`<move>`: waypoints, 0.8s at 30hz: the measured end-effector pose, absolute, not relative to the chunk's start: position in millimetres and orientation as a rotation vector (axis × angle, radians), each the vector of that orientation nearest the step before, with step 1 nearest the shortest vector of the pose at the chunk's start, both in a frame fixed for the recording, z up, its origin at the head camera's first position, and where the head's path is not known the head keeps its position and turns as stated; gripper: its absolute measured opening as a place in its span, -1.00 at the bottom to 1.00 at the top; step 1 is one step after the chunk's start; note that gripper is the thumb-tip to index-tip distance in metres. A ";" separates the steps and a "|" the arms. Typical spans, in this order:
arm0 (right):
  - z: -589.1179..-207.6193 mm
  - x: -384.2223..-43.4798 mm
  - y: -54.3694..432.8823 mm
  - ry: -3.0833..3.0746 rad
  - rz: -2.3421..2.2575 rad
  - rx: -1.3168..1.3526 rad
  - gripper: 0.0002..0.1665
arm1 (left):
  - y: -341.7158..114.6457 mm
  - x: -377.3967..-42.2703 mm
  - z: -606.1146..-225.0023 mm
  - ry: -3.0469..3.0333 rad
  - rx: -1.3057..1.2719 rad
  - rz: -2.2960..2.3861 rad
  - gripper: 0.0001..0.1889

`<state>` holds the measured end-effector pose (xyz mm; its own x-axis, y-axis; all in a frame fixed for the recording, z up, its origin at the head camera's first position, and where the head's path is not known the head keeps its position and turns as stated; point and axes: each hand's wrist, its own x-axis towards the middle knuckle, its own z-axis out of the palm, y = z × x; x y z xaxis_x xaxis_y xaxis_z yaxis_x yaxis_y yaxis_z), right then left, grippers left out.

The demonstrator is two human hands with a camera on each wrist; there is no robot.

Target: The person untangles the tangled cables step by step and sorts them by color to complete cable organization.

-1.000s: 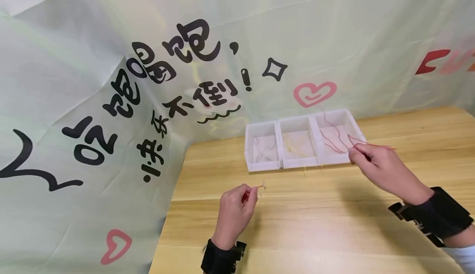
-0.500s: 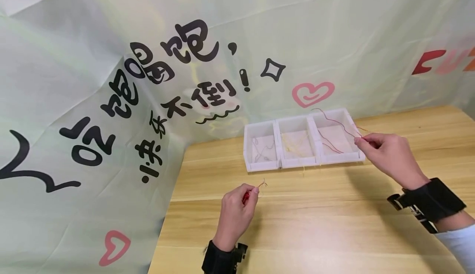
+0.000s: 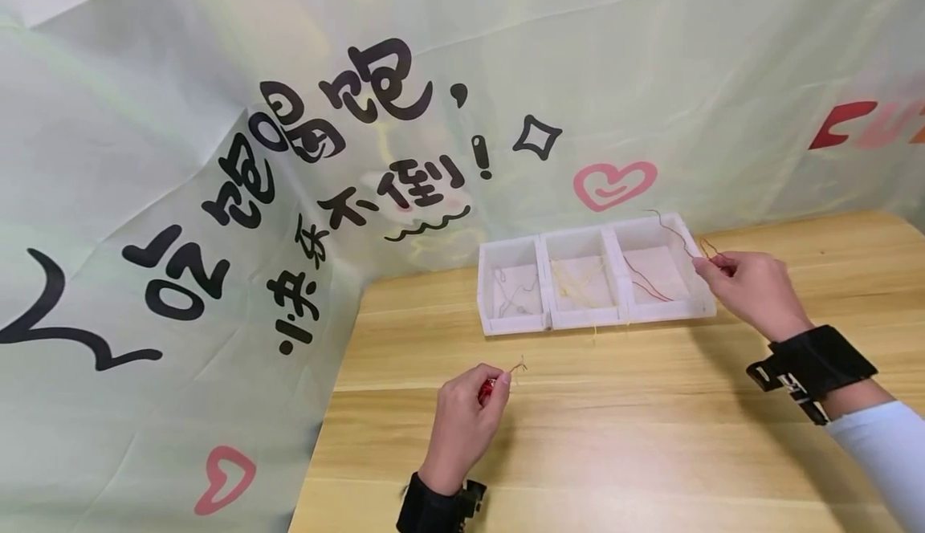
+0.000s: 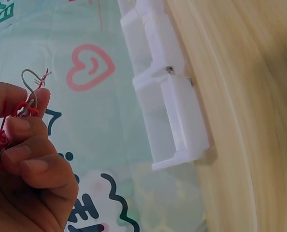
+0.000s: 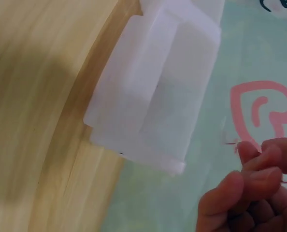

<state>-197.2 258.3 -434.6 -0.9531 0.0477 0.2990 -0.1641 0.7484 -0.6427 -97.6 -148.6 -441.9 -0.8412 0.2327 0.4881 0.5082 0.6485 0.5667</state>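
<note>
A bundle of tangled red wires [image 3: 487, 391] is held in my left hand [image 3: 462, 421], low in front of the box. In the left wrist view, a bent grey wire [image 4: 26, 76] and red wire ends stick out past the fingertips of that left hand [image 4: 35, 169]. My right hand [image 3: 759, 290] pinches a thin red wire [image 3: 675, 232] at the right end of the white three-compartment box [image 3: 516, 327]; one end arches up and another part loops behind the fingers. The right wrist view shows the right hand [image 5: 252, 188] mostly cut off, its wire barely visible.
Grey wires [image 3: 503, 306] lie in the left compartment, yellow wires [image 3: 578, 280] in the middle, and a few red wires [image 3: 646, 282] in the right one. Some yellow ends hang over the front wall. Behind the wooden table [image 3: 578, 453] stands a printed cloth backdrop [image 3: 462, 27].
My right hand has risen from the right compartment and drawn towards its right end, with the red wire between its fingers. My left hand keeps nearly the same place and hold.
</note>
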 end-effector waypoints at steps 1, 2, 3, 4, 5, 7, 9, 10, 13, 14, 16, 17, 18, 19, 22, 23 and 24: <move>-435.0 -198.7 257.4 -2.688 1.021 0.104 -0.50 | -148.0 -97.2 -442.4 -2.496 -0.594 -1.024 -0.81; -435.3 -199.8 256.9 -2.726 1.016 0.115 -0.44 | -147.7 -96.8 -442.9 -2.493 -0.600 -1.028 -0.81; -435.3 -200.3 256.2 -2.767 1.007 0.126 -0.35 | -147.3 -96.7 -443.5 -2.487 -0.605 -1.029 -0.81; -435.2 -200.1 255.2 -2.799 0.997 0.141 -0.27 | -147.1 -96.7 -444.0 -2.479 -0.611 -1.030 -0.81; -434.8 -199.5 253.9 -2.822 0.989 0.150 -0.21 | -147.0 -96.9 -444.5 -2.471 -0.615 -1.032 -0.81; -433.9 -197.9 251.4 -2.829 0.978 0.160 -0.14 | -147.1 -97.6 -445.1 -2.457 -0.616 -1.032 -0.81; -433.0 -196.4 248.4 -2.804 0.980 0.172 -0.14 | -147.4 -98.6 -445.4 -2.447 -0.616 -1.047 -0.80; -432.2 -194.9 247.3 -2.787 0.986 0.176 -0.17 | -147.0 -98.8 -445.2 -2.446 -0.618 -1.058 -0.80; -429.5 -190.1 245.1 -2.750 1.010 0.193 -0.25 | -145.7 -99.0 -444.8 -2.450 -0.623 -1.093 -0.81; -428.3 -188.5 244.3 -2.741 1.014 0.200 -0.28 | -145.2 -99.0 -444.6 -2.452 -0.625 -1.106 -0.82; -425.9 -185.4 242.6 -2.720 1.021 0.215 -0.33 | -143.9 -98.8 -443.9 -2.457 -0.625 -1.122 -0.85; -424.4 -183.9 241.7 -2.707 1.022 0.224 -0.36 | -143.3 -98.8 -443.7 -2.459 -0.625 -1.128 -0.86; -422.8 -182.4 240.6 -2.694 1.028 0.231 -0.38 | -142.7 -98.8 -443.4 -2.460 -0.627 -1.136 -0.87; -421.1 -181.0 239.0 -2.682 1.030 0.241 -0.40 | -142.2 -98.5 -442.8 -2.461 -0.627 -1.143 -0.89; -416.9 -177.1 232.0 -2.637 1.032 0.285 -0.46 | -141.0 -97.8 -441.9 -2.457 -0.636 -1.164 -0.93; -415.7 -175.9 229.1 -2.622 1.032 0.306 -0.48 | -140.6 -97.6 -441.7 -2.457 -0.640 -1.170 -0.93; -414.7 -174.5 225.9 -2.604 1.026 0.327 -0.51 | -140.0 -97.4 -441.4 -2.455 -0.645 -1.175 -0.94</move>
